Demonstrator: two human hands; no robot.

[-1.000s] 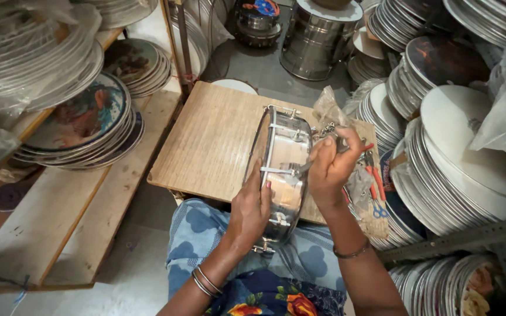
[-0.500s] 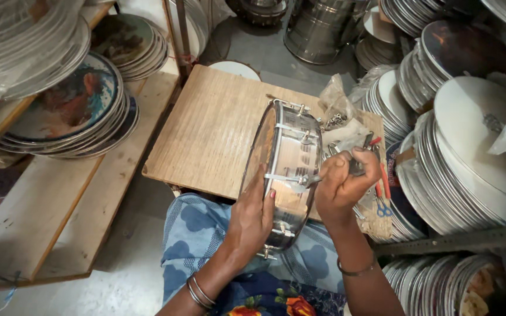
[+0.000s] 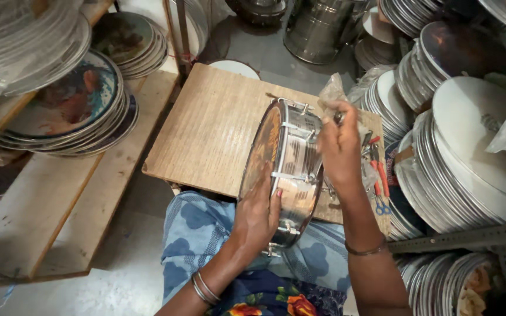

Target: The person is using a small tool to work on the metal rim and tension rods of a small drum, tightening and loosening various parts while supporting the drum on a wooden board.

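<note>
A small metal drum (image 3: 291, 169) stands on its edge between the person's lap and the near edge of a wooden board (image 3: 212, 126) that serves as the counter, its brown skin facing left and its shiny shell facing right, so its round faces are upright and its short axis runs roughly left to right. The left hand (image 3: 257, 216) comes up from below with the wrist bent back, palm flat against the skin side, fingers (image 3: 267, 196) pressed together over the rim and the thumb laid on the shell. The right hand (image 3: 339, 146) reaches over the top right of the drum, wrist straight and knuckles up, its fingers curled tightly round a small metal tool (image 3: 339, 117) held at a tuning lug near the upper rim. Behind that hand lies a crumpled clear plastic bag (image 3: 332, 90); what it holds cannot be made out. Red-handled pliers (image 3: 380, 175) lie on the board just to the right. Stacks of drum frames (image 3: 458, 146) stand on the right, more painted ones (image 3: 65, 111) on the shelf at left.
</note>
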